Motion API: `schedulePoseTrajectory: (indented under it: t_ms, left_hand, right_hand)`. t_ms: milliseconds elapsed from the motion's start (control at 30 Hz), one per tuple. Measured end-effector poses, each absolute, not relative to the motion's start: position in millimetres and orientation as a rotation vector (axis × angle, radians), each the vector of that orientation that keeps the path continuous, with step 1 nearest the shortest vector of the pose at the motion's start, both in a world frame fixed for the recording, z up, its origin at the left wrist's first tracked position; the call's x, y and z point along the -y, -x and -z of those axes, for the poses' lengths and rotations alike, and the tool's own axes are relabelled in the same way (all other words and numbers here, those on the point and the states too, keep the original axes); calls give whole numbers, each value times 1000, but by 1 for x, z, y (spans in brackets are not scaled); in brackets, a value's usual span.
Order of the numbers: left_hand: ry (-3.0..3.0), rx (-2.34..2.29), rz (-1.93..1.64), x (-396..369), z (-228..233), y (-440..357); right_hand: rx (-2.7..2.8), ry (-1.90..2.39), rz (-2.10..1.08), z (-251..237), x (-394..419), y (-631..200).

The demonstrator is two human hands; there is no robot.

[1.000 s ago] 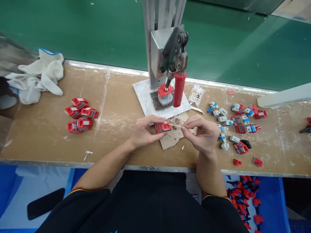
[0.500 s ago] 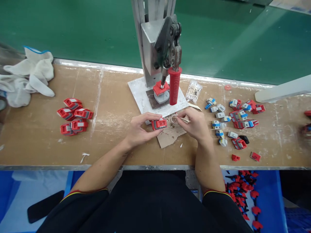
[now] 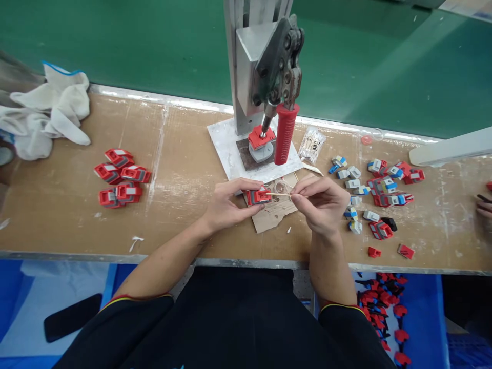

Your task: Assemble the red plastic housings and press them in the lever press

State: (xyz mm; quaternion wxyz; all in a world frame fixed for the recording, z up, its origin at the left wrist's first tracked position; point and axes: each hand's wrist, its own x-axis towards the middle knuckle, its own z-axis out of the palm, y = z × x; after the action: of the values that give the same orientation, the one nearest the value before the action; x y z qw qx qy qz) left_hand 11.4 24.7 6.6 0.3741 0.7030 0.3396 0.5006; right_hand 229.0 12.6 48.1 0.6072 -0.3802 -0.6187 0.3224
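Two hands work low over the tabletop [image 3: 180, 169]: left hand [image 3: 226, 205] pinches a small red-and-grey plastic clip [image 3: 258, 196] by its edges, right hand [image 3: 321, 202] grips a thin wooden stick [image 3: 280, 194] touching it. We judge both light; clip rigid, stick snappable.

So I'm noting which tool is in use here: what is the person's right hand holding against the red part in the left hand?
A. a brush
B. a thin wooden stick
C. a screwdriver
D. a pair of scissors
B: the right hand pinches a thin wooden stick whose tip meets the red part held by the left hand.
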Motion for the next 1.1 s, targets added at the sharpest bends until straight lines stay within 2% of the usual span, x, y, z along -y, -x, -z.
schedulePoseTrajectory:
  t_ms: [200,867,1100]
  left_hand:
    - [-1789,-836,-1282,-24,-7,-11]
    - [-1812,-888,-1274,-25,-8,-9]
    - [-1819,-898,-1257,-26,-7,-9]
  right_hand:
    - [1479,869,-812,-43,-13,-223]
    - [1550,1007,-648,-50,-9,-242]
    - [1862,1274,-462,-37,-24,-259]
